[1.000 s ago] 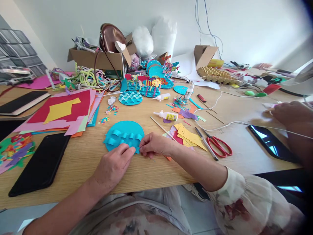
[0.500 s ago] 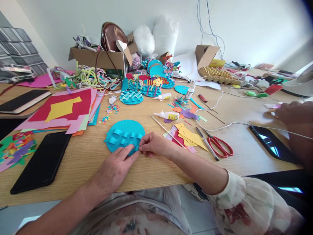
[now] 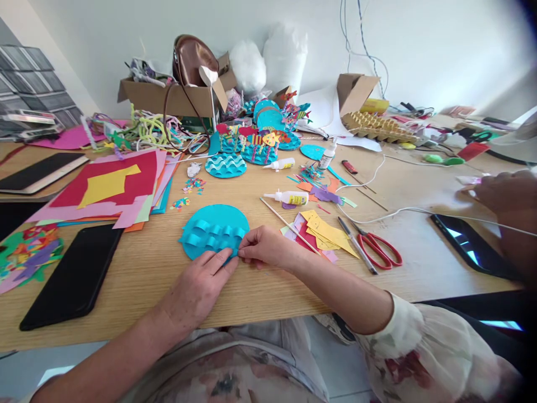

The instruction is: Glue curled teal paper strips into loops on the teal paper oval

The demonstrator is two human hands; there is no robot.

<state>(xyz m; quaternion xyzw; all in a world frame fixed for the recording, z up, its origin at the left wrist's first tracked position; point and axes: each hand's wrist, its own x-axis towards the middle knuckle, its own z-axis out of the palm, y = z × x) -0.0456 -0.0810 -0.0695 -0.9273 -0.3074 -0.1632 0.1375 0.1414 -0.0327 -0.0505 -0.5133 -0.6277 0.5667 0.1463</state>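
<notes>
A round blue paper disc (image 3: pixel 216 215) lies on the wooden table, with rows of looped blue paper strips (image 3: pixel 210 230) across its middle and lower part. My left hand (image 3: pixel 203 282) rests at the disc's lower edge, its fingers pressing on the lowest blue strip. At the lower right edge, the thumb and fingers of my right hand (image 3: pixel 260 246) pinch the end of that strip. The fingertips of both hands are close together and hide part of the strip.
Right of my hands lie a wooden stick (image 3: pixel 289 225), yellow paper (image 3: pixel 325 230), a pen (image 3: pixel 358 246) and red scissors (image 3: pixel 380 250). Glue bottles (image 3: pixel 293 197) stand or lie behind. Phones (image 3: pixel 71 280) flank the work. Another person's hand (image 3: pixel 495 193) is at far right.
The view has shifted slightly. Both my hands stay at the disc's lower edge with almost no movement; the other person's hand at the right has moved a little.
</notes>
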